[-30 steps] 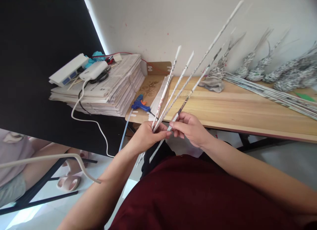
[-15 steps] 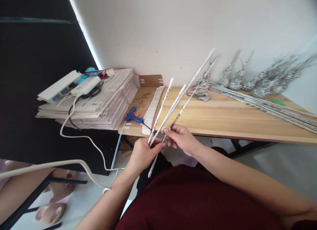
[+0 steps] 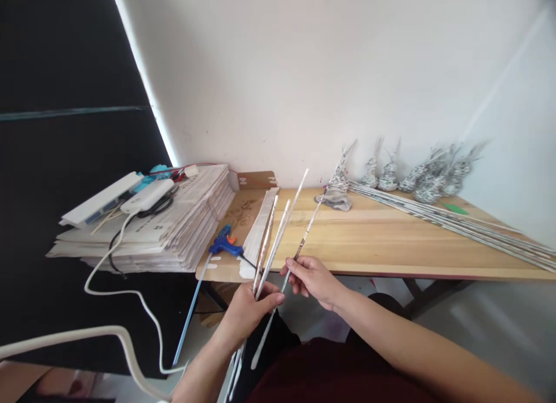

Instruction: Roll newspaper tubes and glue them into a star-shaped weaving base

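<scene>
The left hand (image 3: 249,310) is closed around a few thin paper rods (image 3: 271,255), its palm hiding their middles; their lower ends are partly hidden behind the forearm. The right hand (image 3: 315,281) pinches a single patterned rod (image 3: 304,238) between thumb and fingers, slanting up over the wooden table (image 3: 369,235). Print on the newspaper stack (image 3: 191,218) is too small to read. Bulbous woven forms (image 3: 430,180) by the wall are blurred; whether they hold anything cannot be told. A blue glue gun (image 3: 226,244) lies beside the stack.
</scene>
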Demonstrator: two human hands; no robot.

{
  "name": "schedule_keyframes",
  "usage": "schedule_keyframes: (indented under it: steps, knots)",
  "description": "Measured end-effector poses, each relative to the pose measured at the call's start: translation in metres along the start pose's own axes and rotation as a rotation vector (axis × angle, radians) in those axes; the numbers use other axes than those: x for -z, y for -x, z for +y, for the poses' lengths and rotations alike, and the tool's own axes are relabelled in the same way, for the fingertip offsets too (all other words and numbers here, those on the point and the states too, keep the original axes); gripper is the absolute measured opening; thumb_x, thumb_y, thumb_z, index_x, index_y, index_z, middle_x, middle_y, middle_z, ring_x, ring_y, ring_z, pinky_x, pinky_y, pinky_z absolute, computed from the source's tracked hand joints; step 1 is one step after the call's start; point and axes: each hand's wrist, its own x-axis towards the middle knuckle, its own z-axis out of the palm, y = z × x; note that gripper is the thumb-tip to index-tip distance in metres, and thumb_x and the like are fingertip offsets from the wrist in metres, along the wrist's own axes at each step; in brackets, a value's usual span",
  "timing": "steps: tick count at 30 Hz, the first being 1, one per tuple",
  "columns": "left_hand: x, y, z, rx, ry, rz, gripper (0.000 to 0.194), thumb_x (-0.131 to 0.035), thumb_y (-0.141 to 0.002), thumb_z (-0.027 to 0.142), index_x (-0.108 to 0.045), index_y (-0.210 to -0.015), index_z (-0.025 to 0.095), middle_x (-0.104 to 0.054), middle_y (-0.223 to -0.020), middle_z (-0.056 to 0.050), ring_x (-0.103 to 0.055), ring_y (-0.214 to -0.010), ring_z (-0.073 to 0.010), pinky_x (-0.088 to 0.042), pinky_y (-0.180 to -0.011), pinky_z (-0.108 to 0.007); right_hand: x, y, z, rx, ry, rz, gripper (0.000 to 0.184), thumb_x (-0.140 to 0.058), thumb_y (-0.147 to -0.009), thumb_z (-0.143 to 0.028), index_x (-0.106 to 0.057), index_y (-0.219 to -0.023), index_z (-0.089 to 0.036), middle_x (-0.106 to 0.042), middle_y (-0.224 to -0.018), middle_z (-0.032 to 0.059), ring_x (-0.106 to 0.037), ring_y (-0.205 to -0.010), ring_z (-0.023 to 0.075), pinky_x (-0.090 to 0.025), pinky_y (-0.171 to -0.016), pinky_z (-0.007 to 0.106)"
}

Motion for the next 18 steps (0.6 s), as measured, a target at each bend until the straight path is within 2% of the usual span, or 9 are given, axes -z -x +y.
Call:
schedule_keyframes:
  steps: [3, 6, 9, 12, 14, 16, 18]
  knots:
    - [0.005, -0.007, 0.012, 0.011, 0.068, 0.006, 0.037, -0.065, -0.078, 0.05, -0.069, -0.089, 0.015, -0.067, -0.076, -0.005, -0.055, -0.061, -0.012, -0.035, -0.052, -0.021, 0.012, -0.006, -0.005, 0.028, 0.046, 0.038, 0.05, -0.057, -0.08, -0.063, -0.063, -0.081, -0.013, -0.053, -0.062, -0.002, -0.051, -0.047, 0.0072, -0.025, -0.038, 0.019]
    - [0.008, -0.018, 0.03, 0.038, 0.203, 0.0, 0.043, -0.061, -0.08, 0.055, -0.065, -0.079, 0.012, -0.064, -0.075, -0.007, -0.052, -0.058, -0.0097, -0.023, -0.044, -0.019, 0.03, -0.012, -0.017, 0.074, 0.138, 0.093, 0.049, -0.056, -0.08, -0.063, -0.059, -0.075, -0.014, -0.053, -0.06, -0.0014, -0.05, -0.048, 0.0082, -0.027, -0.041, 0.02]
    - [0.01, -0.038, 0.054, -0.01, 0.392, -0.021, 0.04, -0.069, -0.075, 0.05, -0.064, -0.076, 0.011, -0.06, -0.072, -0.006, -0.051, -0.057, -0.0075, -0.021, -0.042, -0.016, 0.052, -0.016, -0.037, 0.143, 0.249, 0.11, 0.05, -0.057, -0.078, -0.063, -0.056, -0.068, -0.015, -0.054, -0.061, -0.0006, -0.045, -0.048, 0.0076, -0.028, -0.043, 0.022]
    - [0.01, -0.07, 0.079, -0.081, 0.557, 0.023, 0.038, -0.082, -0.063, 0.036, -0.068, -0.088, 0.011, -0.061, -0.076, -0.005, -0.049, -0.055, -0.0039, -0.02, -0.04, -0.013, 0.073, -0.011, -0.058, 0.149, 0.326, 0.038, 0.051, -0.058, -0.077, -0.064, -0.055, -0.068, -0.015, -0.054, -0.062, 0.0001, -0.046, -0.051, 0.0085, -0.029, -0.045, 0.022]
    - [0.008, -0.094, 0.092, -0.123, 0.635, 0.036, 0.041, -0.085, -0.06, 0.03, -0.069, -0.093, 0.012, -0.061, -0.079, -0.005, -0.05, -0.055, -0.0041, -0.018, -0.038, -0.013, 0.085, -0.003, -0.067, 0.116, 0.356, -0.03, 0.05, -0.059, -0.077, -0.064, -0.055, -0.069, -0.015, -0.053, -0.061, -0.0006, -0.044, -0.05, 0.0081, -0.029, -0.046, 0.022]
    - [0.006, -0.119, 0.101, -0.136, 0.684, 0.065, 0.04, -0.085, -0.06, 0.029, -0.069, -0.091, 0.012, -0.062, -0.083, -0.007, -0.053, -0.056, -0.0046, -0.016, -0.035, -0.013, 0.093, 0.007, -0.07, 0.06, 0.38, -0.1, 0.049, -0.06, -0.077, -0.063, -0.056, -0.069, -0.015, -0.051, -0.059, -0.0012, -0.041, -0.048, 0.0075, -0.027, -0.045, 0.022]
    - [0.002, -0.14, 0.103, -0.082, 0.7, 0.135, 0.035, -0.086, -0.059, 0.029, -0.067, -0.082, 0.01, -0.061, -0.079, -0.007, -0.055, -0.054, -0.0055, -0.015, -0.034, -0.013, 0.099, 0.017, -0.067, -0.011, 0.401, -0.17, 0.049, -0.06, -0.078, -0.062, -0.057, -0.069, -0.014, -0.052, -0.058, -0.0008, -0.039, -0.046, 0.0068, -0.026, -0.044, 0.022]
